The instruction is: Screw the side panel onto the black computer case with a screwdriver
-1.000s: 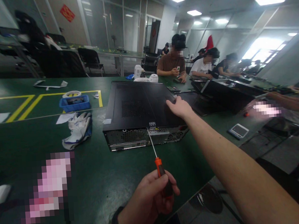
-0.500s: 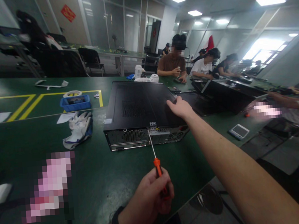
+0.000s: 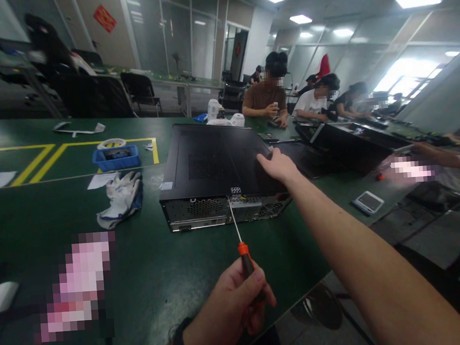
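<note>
A black computer case (image 3: 220,147) lies flat on the green table, its rear panel with metal grilles facing me. My left hand (image 3: 238,293), with a black band at the wrist, is closed around the orange-and-black handle of a screwdriver (image 3: 245,253). The screwdriver's shaft slants up and its tip meets the top edge of the rear panel, near the middle; the screw itself is too small to make out. At the case's right side, my right hand (image 3: 279,165) grips the edge, thumb on the top cover, other fingers mostly hidden.
Left of the case lie white-and-grey work gloves (image 3: 120,198) and a blue tray (image 3: 116,158) with a tape roll (image 3: 112,143) behind it. A phone (image 3: 368,203) sits near the right table edge. An opened black case (image 3: 358,145) stands farther right. Several people work along the table.
The screwdriver handle has turned in my left hand, and the fingers around it have shifted. Its tip stays at the same spot. My right hand and the case have not visibly moved.
</note>
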Demonstrator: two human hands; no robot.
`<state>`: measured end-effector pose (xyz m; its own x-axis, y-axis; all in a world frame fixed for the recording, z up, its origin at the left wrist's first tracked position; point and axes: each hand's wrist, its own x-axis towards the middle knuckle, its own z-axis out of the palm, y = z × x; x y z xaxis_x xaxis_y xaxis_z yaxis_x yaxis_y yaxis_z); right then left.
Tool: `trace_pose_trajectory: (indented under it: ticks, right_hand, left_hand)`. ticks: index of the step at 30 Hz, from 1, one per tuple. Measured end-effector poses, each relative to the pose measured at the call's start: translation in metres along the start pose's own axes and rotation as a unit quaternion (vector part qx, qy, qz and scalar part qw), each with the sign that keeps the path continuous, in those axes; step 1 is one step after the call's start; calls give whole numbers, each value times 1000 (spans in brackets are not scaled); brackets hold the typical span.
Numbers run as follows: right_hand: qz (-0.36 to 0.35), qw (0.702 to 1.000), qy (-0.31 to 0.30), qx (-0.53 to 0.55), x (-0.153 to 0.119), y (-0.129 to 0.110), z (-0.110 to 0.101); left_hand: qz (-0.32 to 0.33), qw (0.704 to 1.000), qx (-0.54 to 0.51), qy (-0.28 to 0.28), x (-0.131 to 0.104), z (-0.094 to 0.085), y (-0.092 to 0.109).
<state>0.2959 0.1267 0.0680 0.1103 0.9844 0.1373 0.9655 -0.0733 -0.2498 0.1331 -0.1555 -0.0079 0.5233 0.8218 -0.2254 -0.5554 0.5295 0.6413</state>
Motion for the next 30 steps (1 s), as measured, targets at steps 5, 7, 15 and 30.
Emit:
trace_pose_trajectory:
  ticks: [5, 7, 15, 30]
  right_hand:
    - [2, 1000, -2, -1, 1, 0, 0]
    - [2, 1000, -1, 0, 2, 1, 1]
    - [1, 1000, -2, 0, 2, 1, 1]
    - [-3, 1000, -1, -3, 2, 1, 2]
  left_hand:
    - [-7, 999, -32, 8, -2, 2, 4]
    - [2, 999, -45, 0, -3, 0, 4]
    - [-7, 999, -29, -15, 0, -3, 0]
    - [1, 998, -60, -6, -2, -3, 2]
